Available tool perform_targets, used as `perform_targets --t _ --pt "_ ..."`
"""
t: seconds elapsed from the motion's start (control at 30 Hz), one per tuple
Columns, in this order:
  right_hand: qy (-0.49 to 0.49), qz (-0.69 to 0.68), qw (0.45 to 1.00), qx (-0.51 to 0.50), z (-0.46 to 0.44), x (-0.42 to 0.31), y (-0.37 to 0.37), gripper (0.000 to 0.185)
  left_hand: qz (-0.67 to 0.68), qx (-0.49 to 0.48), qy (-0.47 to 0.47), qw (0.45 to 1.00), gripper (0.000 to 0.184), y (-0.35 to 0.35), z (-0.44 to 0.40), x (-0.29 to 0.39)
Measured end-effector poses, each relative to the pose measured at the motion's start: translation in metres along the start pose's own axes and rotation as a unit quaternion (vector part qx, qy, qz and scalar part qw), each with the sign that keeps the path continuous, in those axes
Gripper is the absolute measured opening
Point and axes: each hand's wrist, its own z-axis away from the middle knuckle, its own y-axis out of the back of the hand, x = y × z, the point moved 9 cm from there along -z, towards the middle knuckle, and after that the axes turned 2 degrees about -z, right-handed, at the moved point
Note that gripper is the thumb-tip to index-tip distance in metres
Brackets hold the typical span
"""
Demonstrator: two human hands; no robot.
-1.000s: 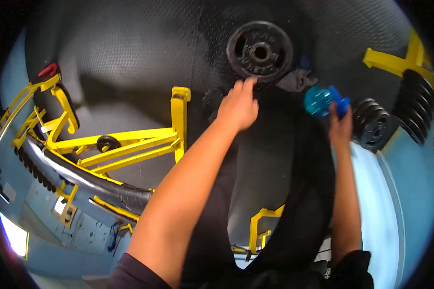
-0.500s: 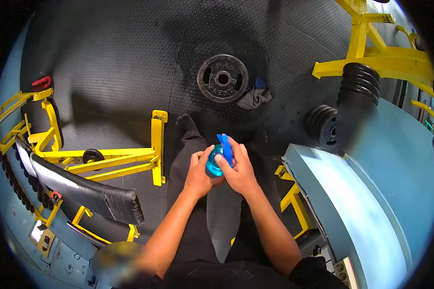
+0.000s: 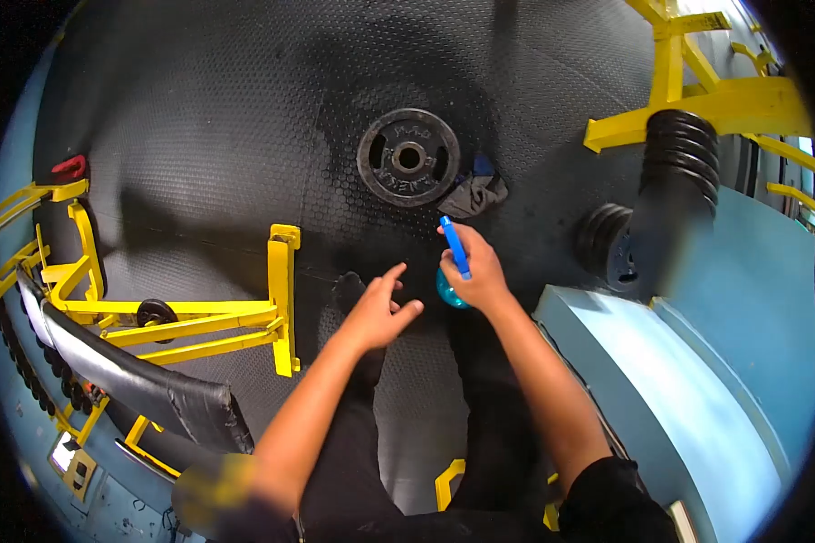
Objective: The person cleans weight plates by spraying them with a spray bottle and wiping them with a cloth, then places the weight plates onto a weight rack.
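My right hand (image 3: 480, 276) is wrapped around a spray bottle with a blue head (image 3: 455, 247) and a translucent teal body (image 3: 449, 290). Its nozzle end points away from me, towards the floor ahead. My left hand (image 3: 379, 313) is apart from the bottle, empty, with fingers spread. Beyond both hands a black weight plate (image 3: 423, 185) lies flat on the rubber floor. A crumpled grey cloth (image 3: 473, 195) with a dark blue part lies against the plate's right edge. The bottle is just short of the cloth in view.
To the left stand a yellow frame (image 3: 283, 299) and a black padded bench (image 3: 154, 362). At right are a light-blue ledge (image 3: 643, 362), stacked black plates (image 3: 679, 154) and another yellow frame (image 3: 697, 113). A red object (image 3: 69, 167) lies at far left.
My left hand has let go of the bottle and moved left, its fingers opening. My right hand has carried the bottle forward and right, towards the plate and cloth.
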Motion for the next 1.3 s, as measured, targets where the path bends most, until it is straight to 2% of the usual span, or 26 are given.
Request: perform_targets --t 0.07,0.13,0.2,0.27,0.37,0.4,0.47,0.5,0.57,0.67,0.73,0.8,0.93,0.97,1.0,1.07,1.1,1.23,1.27,1.3 --pt "0.039 0.031 0.999 -0.017 -0.028 0.035 -0.013 0.043 -0.109 0.066 -0.04 0.991 0.067 0.034 -0.027 -0.029" --pt "0.094 0.101 0.99 -0.023 -0.047 0.052 -0.023 0.042 -0.144 0.12 -0.024 0.982 0.058 0.06 -0.033 -0.036" --pt "0.053 0.12 0.991 -0.028 -0.053 0.055 -0.025 0.041 -0.128 0.133 -0.004 0.983 0.054 0.068 -0.027 -0.027" --pt "0.104 0.09 0.99 -0.025 -0.053 0.061 -0.026 0.04 -0.032 0.098 -0.008 0.995 0.053 0.061 -0.02 -0.009" --pt "0.05 0.044 0.998 -0.005 -0.05 0.069 -0.023 0.04 -0.146 0.09 -0.043 0.984 0.05 0.051 -0.036 -0.013" --pt "0.0 0.036 0.999 -0.014 -0.052 0.089 -0.027 0.04 -0.177 0.085 -0.042 0.98 0.049 0.053 -0.049 -0.016" --pt "-0.032 -0.008 0.998 -0.045 -0.061 0.114 -0.042 0.043 -0.264 0.108 -0.037 0.958 0.045 0.078 -0.078 -0.005" --pt "-0.022 -0.008 0.999 -0.039 -0.068 0.125 -0.046 0.043 -0.279 0.125 -0.069 0.95 0.044 0.093 -0.096 0.006" --pt "0.027 0.09 0.995 -0.026 -0.085 0.141 -0.058 0.04 -0.296 0.171 -0.14 0.929 0.041 0.123 -0.123 0.023" --pt "0.063 0.119 0.991 -0.001 -0.105 0.148 -0.075 0.041 -0.356 0.242 -0.128 0.893 0.043 0.161 -0.149 0.036" --pt "0.058 0.118 0.991 0.017 -0.116 0.144 -0.081 0.041 -0.35 0.257 -0.165 0.886 0.043 0.171 -0.172 0.05" --pt "0.029 0.158 0.987 -0.009 -0.119 0.146 -0.089 0.052 -0.336 0.264 -0.2 0.882 0.043 0.174 -0.193 0.07" --pt "-0.006 0.165 0.986 -0.03 -0.104 0.159 -0.1 0.051 -0.288 0.248 -0.217 0.899 0.043 0.162 -0.209 0.086" --pt "0.001 0.162 0.987 -0.004 -0.097 0.154 -0.098 0.041 -0.27 0.244 -0.227 0.903 0.043 0.161 -0.21 0.087" --pt "-0.004 0.164 0.986 -0.002 -0.094 0.154 -0.099 0.041 -0.254 0.238 -0.239 0.907 0.042 0.16 -0.213 0.086" --pt "-0.043 0.134 0.99 0.007 -0.087 0.16 -0.1 0.028 -0.232 0.258 -0.267 0.899 0.04 0.165 -0.225 0.082" --pt "-0.026 0.139 0.989 0.037 -0.084 0.16 -0.1 0.021 -0.226 0.267 -0.272 0.896 0.041 0.169 -0.23 0.08" --pt "-0.093 0.22 0.971 0.03 -0.079 0.167 -0.106 0.019 -0.191 0.271 -0.264 0.906 0.043 0.179 -0.225 0.082" --pt "-0.093 0.224 0.97 0.03 -0.078 0.168 -0.107 0.019 -0.169 0.27 -0.257 0.912 0.043 0.183 -0.223 0.081" --pt "-0.045 0.206 0.976 0.05 -0.079 0.163 -0.108 0.018 -0.156 0.272 -0.251 0.916 0.044 0.187 -0.223 0.08"
